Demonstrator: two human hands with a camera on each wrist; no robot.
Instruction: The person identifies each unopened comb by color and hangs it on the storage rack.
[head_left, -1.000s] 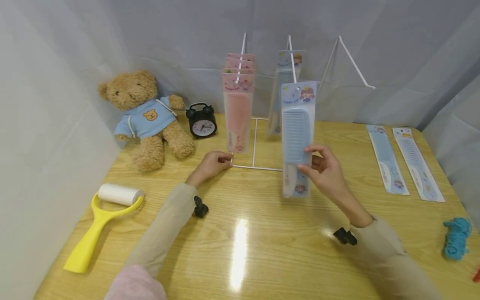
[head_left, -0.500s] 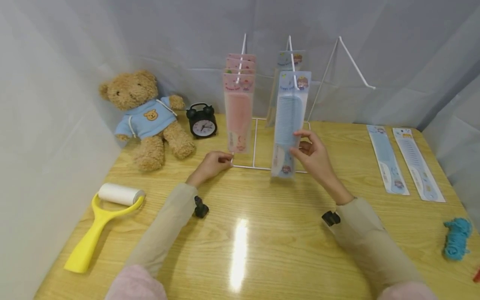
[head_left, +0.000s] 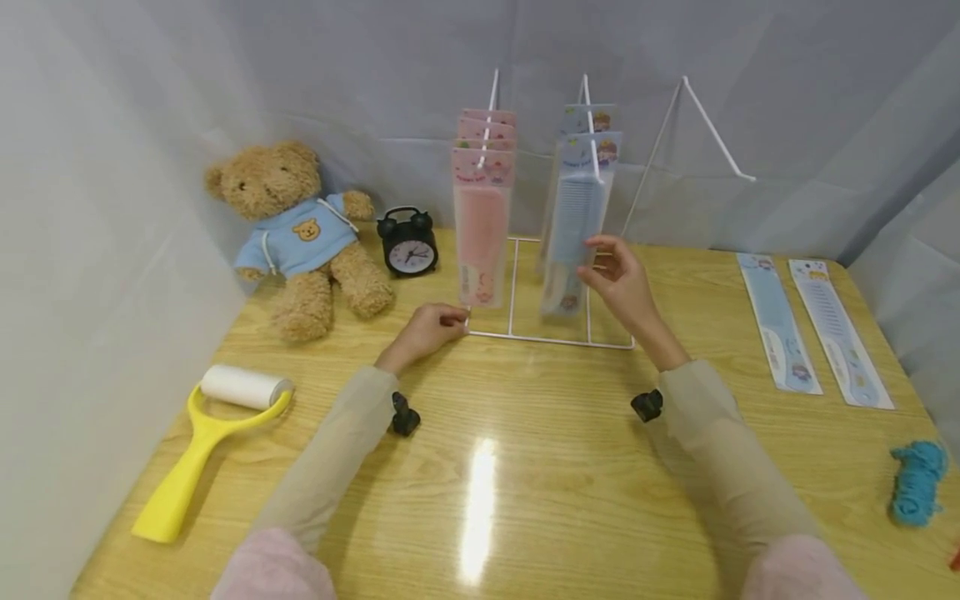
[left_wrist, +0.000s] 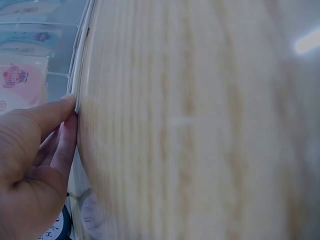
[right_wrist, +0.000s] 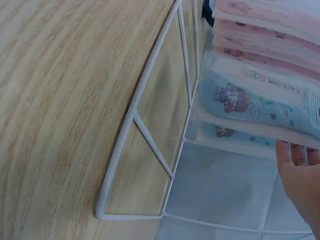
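My left hand [head_left: 425,331] pinches the front left corner of the white wire rack [head_left: 551,339] at the tabletop; the left wrist view shows thumb and fingers on the wire. On the rack's middle hook hangs a packaged blue comb [head_left: 576,208], a second blue comb package [head_left: 603,117] behind it. With thumb and fingers my right hand [head_left: 626,287] holds the front blue package by its right edge; some fingertips are hidden behind it in the right wrist view. Several packaged pink combs [head_left: 483,225] hang from the left hook. The right hook [head_left: 716,133] bears nothing.
Two more packaged combs, one light blue [head_left: 780,325] and one pale [head_left: 840,333], lie at the table's right. Blue yarn [head_left: 918,483] lies in front of them. At left are a teddy bear [head_left: 303,237], a black alarm clock [head_left: 410,246] and a yellow-handled roller [head_left: 202,433].
My right hand has moved back and slightly left with the blue comb package, which has slid from the middle hook's tip farther along it. My left hand stays on the rack's corner.
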